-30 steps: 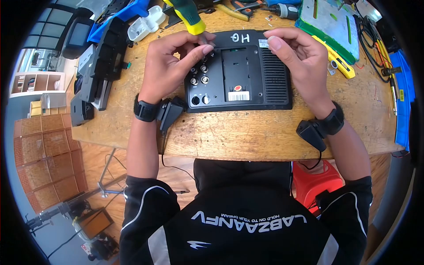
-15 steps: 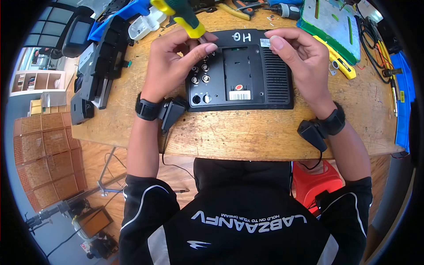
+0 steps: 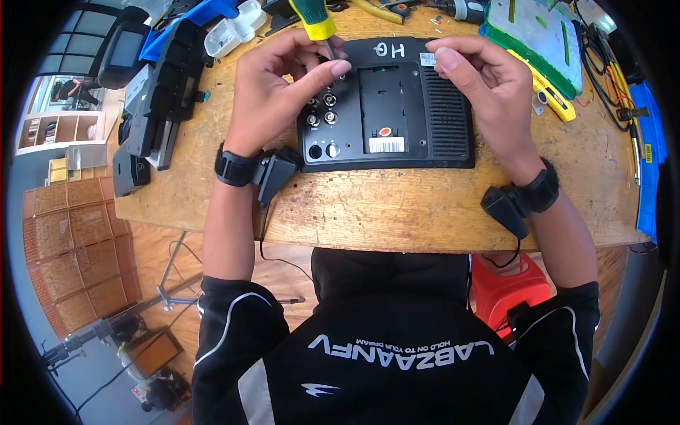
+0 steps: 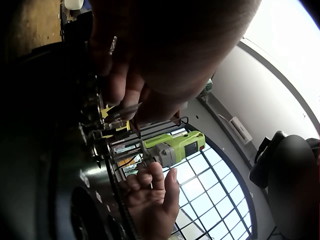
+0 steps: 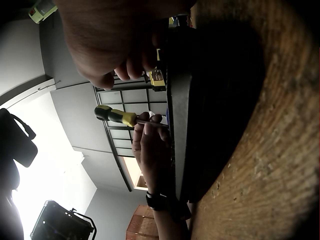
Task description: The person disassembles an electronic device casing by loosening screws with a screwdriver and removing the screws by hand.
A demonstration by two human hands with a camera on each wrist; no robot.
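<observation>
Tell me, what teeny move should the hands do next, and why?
Maybe the right hand should reach over and turn the screwdriver handle: the left hand pinches only the shaft over the black unit, and no hand grips that handle.

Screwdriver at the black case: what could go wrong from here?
The left grip pinches the screwdriver by its shaft, not its handle, so the tip might slip and scratch the black case. The silver sockets sit close by, so a slip could also knock one.
</observation>
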